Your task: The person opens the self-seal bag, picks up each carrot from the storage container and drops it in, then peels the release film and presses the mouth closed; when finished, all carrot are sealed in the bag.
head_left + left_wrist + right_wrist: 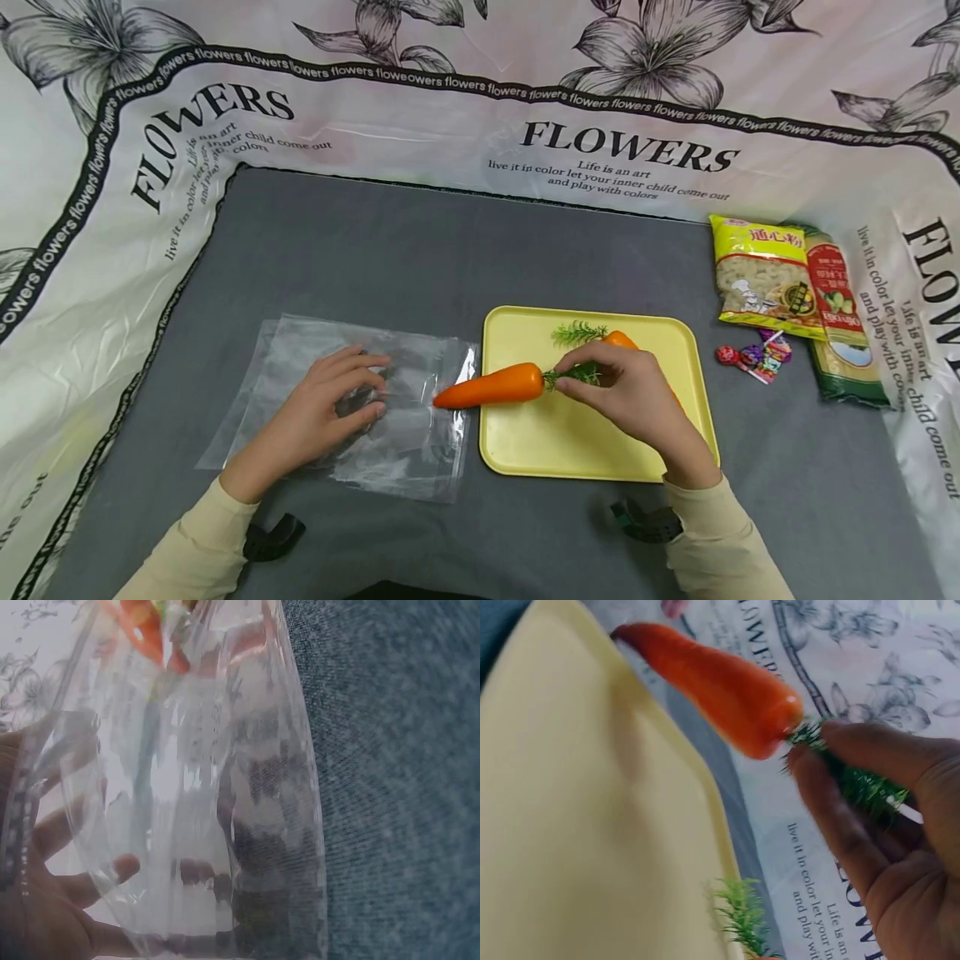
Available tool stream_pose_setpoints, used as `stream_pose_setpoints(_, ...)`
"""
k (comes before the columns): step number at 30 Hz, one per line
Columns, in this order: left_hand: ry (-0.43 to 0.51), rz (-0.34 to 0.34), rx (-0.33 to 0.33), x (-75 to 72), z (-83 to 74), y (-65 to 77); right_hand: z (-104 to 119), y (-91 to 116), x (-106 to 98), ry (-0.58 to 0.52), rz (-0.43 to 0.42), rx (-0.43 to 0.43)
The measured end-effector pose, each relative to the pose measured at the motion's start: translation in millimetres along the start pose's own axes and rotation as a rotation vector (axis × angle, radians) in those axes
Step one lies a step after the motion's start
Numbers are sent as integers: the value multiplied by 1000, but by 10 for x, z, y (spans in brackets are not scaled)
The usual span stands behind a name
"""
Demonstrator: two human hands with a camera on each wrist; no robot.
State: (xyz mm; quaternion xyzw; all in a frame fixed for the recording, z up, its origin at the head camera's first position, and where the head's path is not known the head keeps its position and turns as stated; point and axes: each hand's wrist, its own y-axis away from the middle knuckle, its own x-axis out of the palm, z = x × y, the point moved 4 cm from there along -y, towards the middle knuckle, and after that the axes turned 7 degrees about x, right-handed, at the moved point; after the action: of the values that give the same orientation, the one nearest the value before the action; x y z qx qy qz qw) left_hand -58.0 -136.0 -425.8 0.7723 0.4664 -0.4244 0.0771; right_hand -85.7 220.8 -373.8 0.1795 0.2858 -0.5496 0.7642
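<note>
My right hand (626,387) pinches the green leafy top of an orange carrot (491,387) between thumb and fingers. The carrot points left, its tip overlapping the right edge of a clear plastic bag (420,454). In the right wrist view the carrot (720,690) hangs past the rim of the yellow tray (585,446). Over the bag lies my left hand (326,408), fingers spread and softly bent. Through the clear film in the left wrist view, its fingers (56,832) appear apart. A second carrot (621,339) on the tray is mostly hidden behind my right hand.
At the right lie a yellow bag of pasta (765,283) and a red and green package (847,358) partly beneath it. Several wrapped candies (757,357) sit in front of them. A flower-printed cloth (420,125) borders the grey surface (375,242).
</note>
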Motion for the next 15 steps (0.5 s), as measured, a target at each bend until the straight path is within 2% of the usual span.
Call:
stream_pose_setpoints(3,-6,-7,11,-4,-10,-4,36,26,-96,-214,-4,10)
stream_pose_setpoints(7,-15,-14,10,0,-11,-13,128,50,-197,-527,25,-73)
stream_pose_setpoints(11,-11,-17,5,6,-11,-22,210,66,-226,-699,45,-155)
stream_pose_setpoints(15,-9,-19,6,10,-15,-29,192,62,-126,-883,73,-202)
